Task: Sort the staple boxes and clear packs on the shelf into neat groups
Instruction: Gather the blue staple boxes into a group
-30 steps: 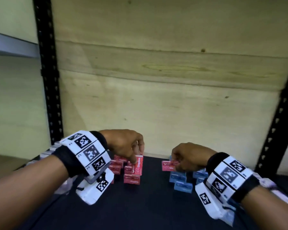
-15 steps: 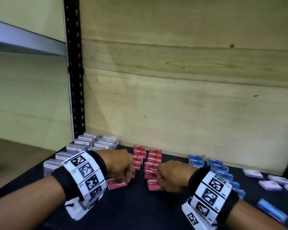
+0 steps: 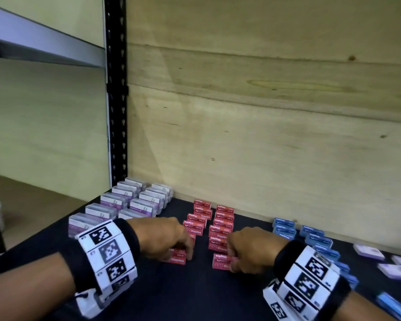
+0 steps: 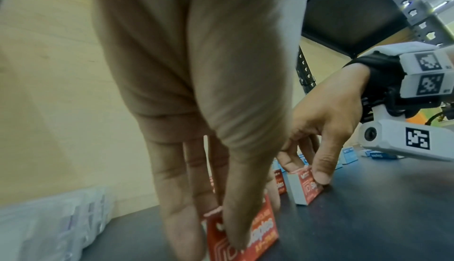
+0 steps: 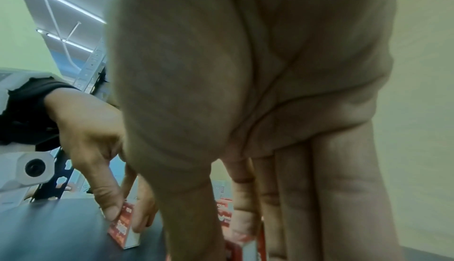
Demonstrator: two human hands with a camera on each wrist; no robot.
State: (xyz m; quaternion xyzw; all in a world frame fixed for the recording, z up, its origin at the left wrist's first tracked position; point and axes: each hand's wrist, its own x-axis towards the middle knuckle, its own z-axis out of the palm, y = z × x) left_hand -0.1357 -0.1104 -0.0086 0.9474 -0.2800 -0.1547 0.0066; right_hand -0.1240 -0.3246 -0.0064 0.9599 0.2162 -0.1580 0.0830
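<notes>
Setting two red staple boxes down at the near ends of the twin red rows is what both hands are at now, whereas a second ago each box was held up off the shelf beside a loose cluster of red and blue boxes. The left hand (image 3: 169, 239) pinches its red staple box (image 3: 177, 257) between thumb and fingers, thumb on the near face; the left wrist view shows that box resting on the black shelf (image 3: 183, 295) with its printed "Staples" side toward the person. The right hand (image 3: 248, 250) likewise pinches the second red staple box (image 3: 221, 260), its bottom edge on the shelf just in front of the right red row (image 3: 220, 228). Each box lies with its long axis running left to right across the shelf, matching the boxes behind it, and the rows themselves run back toward the plywood wall. My reading is that the red group is close to complete, with these two going on as the front pieces. Clear packs of paper clips (image 3: 125, 205) stand in two tidy rows at the back left, and blue staple boxes (image 3: 310, 237) line up to the right, while a few pale purple packs (image 3: 370, 252) lie loose at the far right, apparently yet to be grouped.
</notes>
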